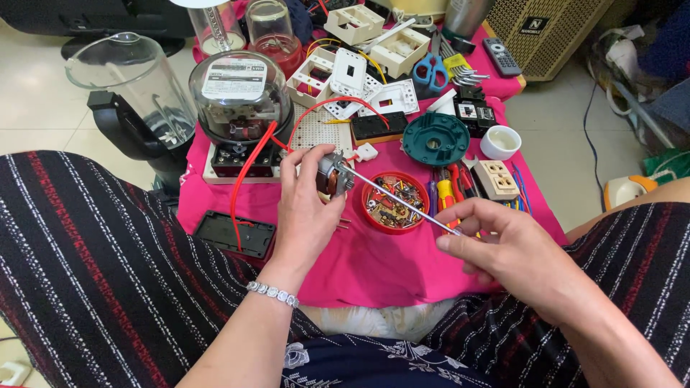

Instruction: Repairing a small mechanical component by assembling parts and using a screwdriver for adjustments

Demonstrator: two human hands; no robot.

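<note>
The left hand (305, 208) is closed around a small electric motor (332, 174), thumb and fingers wrapped on its body, held just above the pink cloth (374, 269) near the middle of the view. From the motor a long thin metal shaft (399, 199) runs toward 4 o'clock, passing over the red dish of small parts (394, 202) without clearly touching it. The right hand (503, 248) pinches the far end of that shaft between thumb and curled fingers, the rest of the hand loosely closed. A red wire (251, 162) arcs from the motor toward 9 o'clock, past the glass-domed meter (239, 100) that stands at 11 o'clock from the left hand. At 8 o'clock from that hand a black plastic cover (236, 233) lies close to the cloth's left edge. At 1 o'clock from the dish sits a teal round base (435, 139), with a white cup (500, 142) just beside it at 3 o'clock, near the cloth's right edge. Screwdrivers (449, 190) lie touching the dish's right side. The far half of the cloth is crowded with white switch plates (348, 72) and blue-handled scissors (430, 70); the only bare cloth is the strip at 6 o'clock, between the 2 hands and the near edge.
</note>
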